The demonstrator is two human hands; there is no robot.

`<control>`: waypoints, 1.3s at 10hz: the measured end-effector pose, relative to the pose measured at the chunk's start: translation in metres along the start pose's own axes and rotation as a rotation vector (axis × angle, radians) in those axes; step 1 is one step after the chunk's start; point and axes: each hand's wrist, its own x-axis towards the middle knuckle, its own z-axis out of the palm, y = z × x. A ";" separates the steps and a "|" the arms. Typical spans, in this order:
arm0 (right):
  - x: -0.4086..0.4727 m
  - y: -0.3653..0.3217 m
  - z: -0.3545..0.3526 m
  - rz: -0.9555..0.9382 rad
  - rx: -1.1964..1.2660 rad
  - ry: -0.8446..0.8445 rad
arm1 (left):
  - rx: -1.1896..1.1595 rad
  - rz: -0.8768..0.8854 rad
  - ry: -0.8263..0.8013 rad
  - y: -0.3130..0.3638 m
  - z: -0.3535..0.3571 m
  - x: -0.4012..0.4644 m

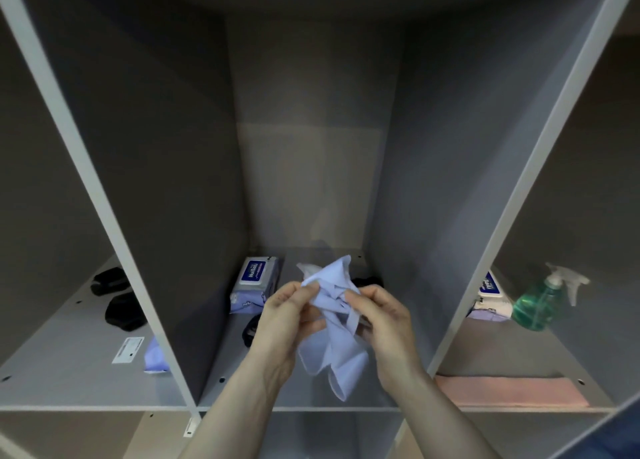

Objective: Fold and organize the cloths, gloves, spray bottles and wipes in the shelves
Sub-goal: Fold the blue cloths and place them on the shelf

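The left hand (284, 316) and right hand (384, 323) each pinch the crumpled pale blue cloth (332, 323) between curled fingers. The cloth hangs between both hands at lower centre of the frame, in front of the middle shelf compartment (242, 382).

Two bare forearms reach in from the bottom edge; no sleeves, rings or watch show on them; the left hand (282, 314) and right hand (384, 320) are ungloved, with short, plain fingernails.

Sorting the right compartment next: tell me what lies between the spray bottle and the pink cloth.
Head view: only bare shelf floor between the spray bottle and pink cloth.
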 end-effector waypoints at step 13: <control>0.005 -0.010 0.002 0.021 -0.083 -0.015 | 0.307 0.153 0.164 0.007 -0.012 0.009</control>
